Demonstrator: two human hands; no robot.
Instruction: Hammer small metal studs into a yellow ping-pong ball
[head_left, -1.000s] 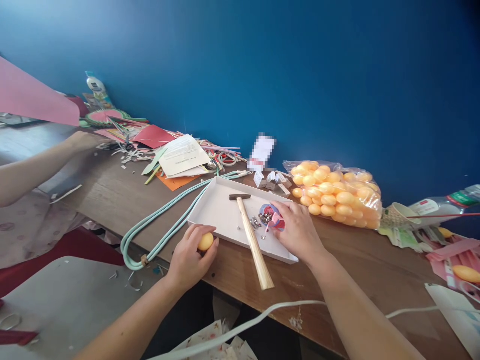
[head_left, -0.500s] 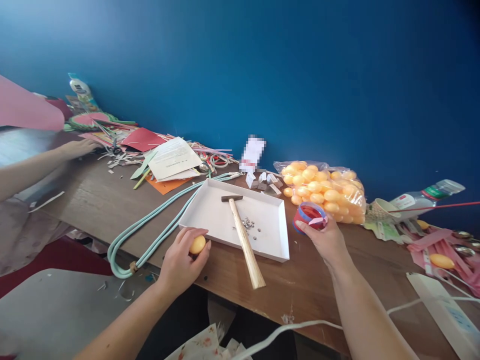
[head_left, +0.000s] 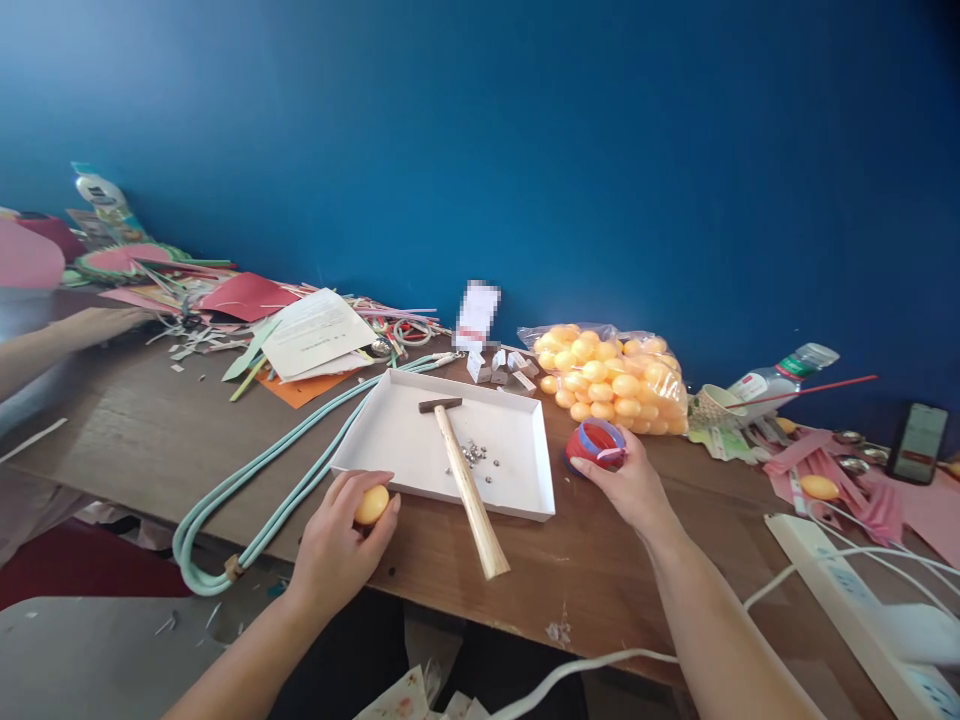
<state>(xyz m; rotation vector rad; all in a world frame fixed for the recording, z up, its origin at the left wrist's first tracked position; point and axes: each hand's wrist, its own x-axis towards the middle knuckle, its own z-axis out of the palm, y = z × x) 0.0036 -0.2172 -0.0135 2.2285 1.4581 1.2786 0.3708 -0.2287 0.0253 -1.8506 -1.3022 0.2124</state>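
My left hand (head_left: 341, 535) is at the table's front edge, its fingers curled around a small orange-yellow plastic egg (head_left: 372, 505). Just beyond it lies a shallow white box lid (head_left: 397, 430). A hammer (head_left: 471, 490) rests in the lid, its wooden handle sticking out over the front rim. Several small metal pieces (head_left: 472, 455) are scattered beside the handle. To the right of the lid, my right hand (head_left: 634, 485) grips a red-and-blue ring (head_left: 592, 440) with a pink piece at its near side; its exact kind is unclear.
A clear bag of orange-yellow eggs (head_left: 607, 375) lies against the wall. Pale green cord (head_left: 277, 500) loops left of the lid. Paper scraps (head_left: 319, 330) and another person's arm (head_left: 67, 340) are farther left. At right are a bottle (head_left: 780, 375), a phone (head_left: 916, 445) and a power strip (head_left: 817, 570).
My view has turned rightward, so things appear farther left and the phone has come into sight. Both hands keep the same hold on the egg and the ring.
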